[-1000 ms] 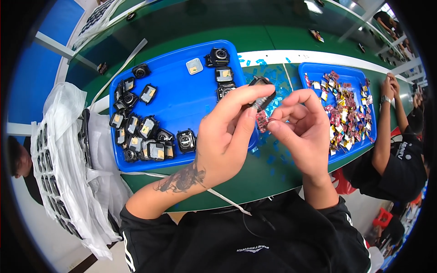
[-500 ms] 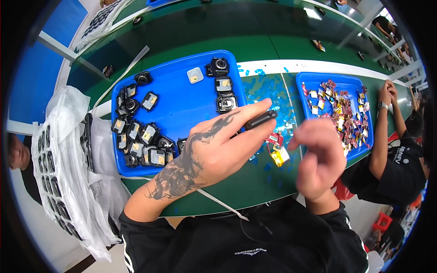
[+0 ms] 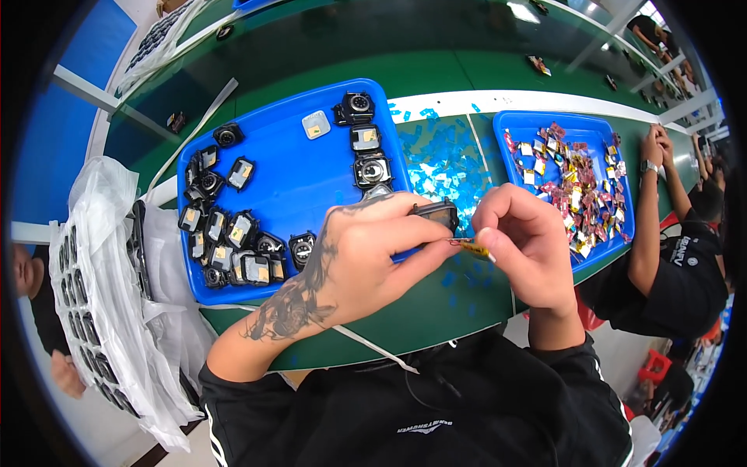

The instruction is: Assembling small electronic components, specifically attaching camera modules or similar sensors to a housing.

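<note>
My left hand (image 3: 381, 253), tattooed on the back, is closed round a small black watch case (image 3: 437, 215), held tilted between fingers and thumb above the table. Just below the case, a small yellow-wrapped battery piece with red parts (image 3: 473, 247) sits between my two hands, seen nearly edge-on. The thumb and curled fingers of my right hand (image 3: 533, 253) are closed on its right end. Its left end meets my left thumb; whether it is joined to the case is hidden by my fingers.
Left, a blue tray (image 3: 288, 97) holds several black watch cases. Right, another blue tray (image 3: 629, 194) carries a heap of small red and yellow boards. Blue film scraps (image 3: 443, 167) litter the green table between them. A co-worker's clasped hands (image 3: 657, 148) rest beyond; wrapped trays (image 3: 101, 311) stand left.
My right hand has moved left and taken hold of the battery piece, which was hanging below my left hand. The watch case has turned and sunk slightly. The whole view has shifted a little.
</note>
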The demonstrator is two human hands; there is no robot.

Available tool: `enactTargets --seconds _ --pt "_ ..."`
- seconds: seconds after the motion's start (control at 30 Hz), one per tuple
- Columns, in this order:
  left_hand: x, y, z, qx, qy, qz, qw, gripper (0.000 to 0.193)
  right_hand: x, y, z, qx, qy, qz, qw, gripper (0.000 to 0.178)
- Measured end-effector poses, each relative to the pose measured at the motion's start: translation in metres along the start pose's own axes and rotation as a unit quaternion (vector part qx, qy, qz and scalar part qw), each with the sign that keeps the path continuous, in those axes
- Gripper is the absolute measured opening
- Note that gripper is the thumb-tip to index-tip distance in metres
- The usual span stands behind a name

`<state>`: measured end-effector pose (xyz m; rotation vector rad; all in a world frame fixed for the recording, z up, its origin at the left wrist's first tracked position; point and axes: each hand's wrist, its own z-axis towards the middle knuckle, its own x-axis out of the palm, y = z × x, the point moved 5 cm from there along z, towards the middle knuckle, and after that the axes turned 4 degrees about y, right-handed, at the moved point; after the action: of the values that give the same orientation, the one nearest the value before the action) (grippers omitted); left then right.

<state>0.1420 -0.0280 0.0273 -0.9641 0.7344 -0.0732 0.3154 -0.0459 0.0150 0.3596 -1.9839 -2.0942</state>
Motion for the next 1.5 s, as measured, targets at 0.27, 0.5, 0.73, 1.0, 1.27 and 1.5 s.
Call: enactTargets --seconds 0.27,0.5,0.73,1.0,1.27,1.5 --pt "0.007 0.009 0.000 -0.141 0.047 -0.111 0.983 0.015 -0.001 -0.008 -0.004 0.017 -0.028 0.126 0.991 0.017" --pt "0.007 0.006 0.000 -0.070 -0.018 -0.056 0.996 0.017 0.000 0.011 -0.014 -0.106 -0.090 -0.140 0.980 0.046" --pt "0.012 0.007 -0.003 -0.086 -0.004 -0.131 0.988 0.020 0.005 0.006 -0.012 -0.019 -0.061 -0.111 0.992 0.018" --pt "0.017 0.014 -0.003 -0.170 0.018 -0.287 0.942 0.018 0.005 0.002 -0.008 -0.031 -0.075 -0.106 0.991 0.010" --pt "0.028 0.021 -0.009 -0.254 0.048 -0.363 0.895 0.016 0.002 -0.006 -0.008 0.000 -0.077 -0.068 0.995 0.009" --pt "0.027 0.018 -0.006 -0.232 0.007 -0.413 0.881 0.038 0.001 -0.010 -0.002 0.031 -0.121 -0.053 0.991 0.009"
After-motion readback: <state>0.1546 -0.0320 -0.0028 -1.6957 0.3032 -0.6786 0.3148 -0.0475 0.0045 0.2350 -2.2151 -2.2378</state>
